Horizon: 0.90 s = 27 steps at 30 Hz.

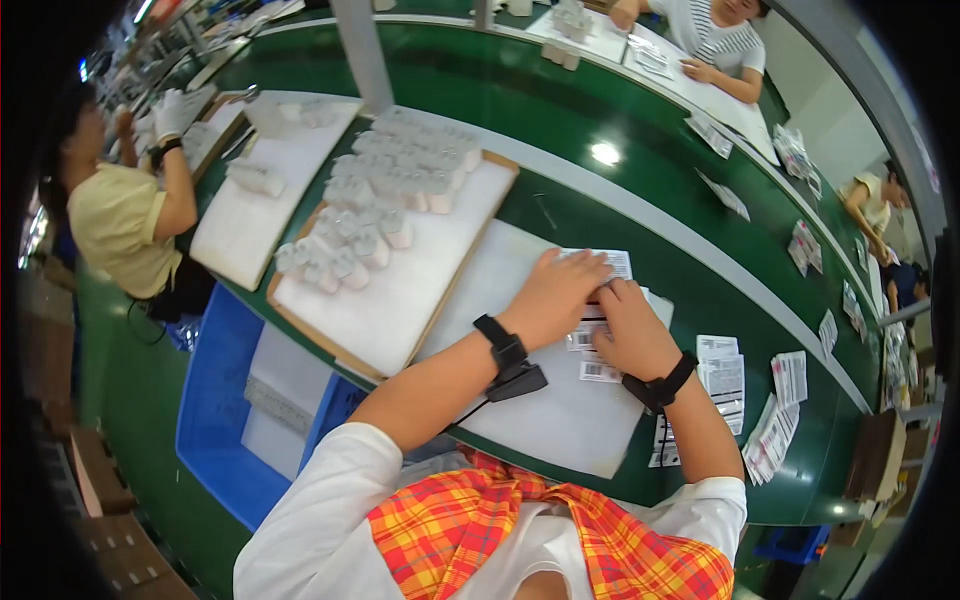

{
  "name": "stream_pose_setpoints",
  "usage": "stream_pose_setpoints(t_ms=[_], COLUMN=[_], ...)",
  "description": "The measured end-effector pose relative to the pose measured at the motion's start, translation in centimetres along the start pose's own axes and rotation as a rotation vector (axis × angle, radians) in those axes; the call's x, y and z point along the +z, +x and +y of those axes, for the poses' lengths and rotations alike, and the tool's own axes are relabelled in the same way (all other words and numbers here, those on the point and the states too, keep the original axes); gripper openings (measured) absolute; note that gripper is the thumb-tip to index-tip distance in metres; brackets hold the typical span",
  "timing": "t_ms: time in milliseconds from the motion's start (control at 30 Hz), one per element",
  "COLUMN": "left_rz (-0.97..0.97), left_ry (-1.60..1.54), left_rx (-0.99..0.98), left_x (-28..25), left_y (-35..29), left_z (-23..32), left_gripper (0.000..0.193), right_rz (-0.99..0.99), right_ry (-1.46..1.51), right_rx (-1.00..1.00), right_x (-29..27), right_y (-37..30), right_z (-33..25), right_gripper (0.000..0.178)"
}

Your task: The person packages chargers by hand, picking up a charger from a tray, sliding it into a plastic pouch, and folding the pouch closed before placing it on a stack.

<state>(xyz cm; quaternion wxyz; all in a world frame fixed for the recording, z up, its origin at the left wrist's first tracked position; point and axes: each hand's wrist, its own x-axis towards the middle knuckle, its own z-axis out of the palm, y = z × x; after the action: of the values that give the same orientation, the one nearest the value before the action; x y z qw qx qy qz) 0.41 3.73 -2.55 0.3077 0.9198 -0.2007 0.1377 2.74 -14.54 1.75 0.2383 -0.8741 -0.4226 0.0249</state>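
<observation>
White packets with black-printed labels point(600, 372) lie overlapping on a pale work mat point(545, 420) in front of me. My left hand point(557, 296) reaches over the upper packet point(612, 262), its fingers together and bent onto it; the thumb is hidden. Close against those fingertips, my right hand point(634, 332) curls its fingers at the packet's edge, thumb tucked under. Exactly where the fingers grip is partly covered by the hands. Both wrists wear black straps with small devices.
A white board point(420, 300) at my left carries rows of clear-wrapped white pieces point(405, 165). Below stands a blue bin point(215, 420). More labelled packets point(722, 375) lie right, others along the green belt point(640, 170). Co-workers sit at left point(120, 210) and across point(715, 50).
</observation>
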Motion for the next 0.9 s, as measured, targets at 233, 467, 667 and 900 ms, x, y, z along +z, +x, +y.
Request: stream_pose_setpoints(t_ms=[233, 467, 667, 900], left_rz=[-0.215, -0.169, -0.252, -0.266], left_ry=[-0.014, 0.153, 0.135, 0.221], left_rx=[-0.063, 0.066, -0.016, -0.070], left_x=[1.2, 1.1, -1.3, -2.5], left_y=[0.2, -1.0, -0.7, 1.7], left_z=[-1.2, -1.5, 1.7, 3.8], left_gripper=[0.051, 0.062, 0.058, 0.044], right_rz=[-0.334, -0.180, -0.074, -0.164], right_ry=[0.070, -0.041, 0.008, -0.071], right_rx=[0.133, -0.076, -0.202, -0.235], right_x=[-0.2, -1.4, -5.0, 5.2], right_y=[0.6, -6.7, 4.0, 21.5], right_z=[-0.7, -3.1, -10.5, -14.7], right_gripper=[0.042, 0.050, 0.061, 0.044])
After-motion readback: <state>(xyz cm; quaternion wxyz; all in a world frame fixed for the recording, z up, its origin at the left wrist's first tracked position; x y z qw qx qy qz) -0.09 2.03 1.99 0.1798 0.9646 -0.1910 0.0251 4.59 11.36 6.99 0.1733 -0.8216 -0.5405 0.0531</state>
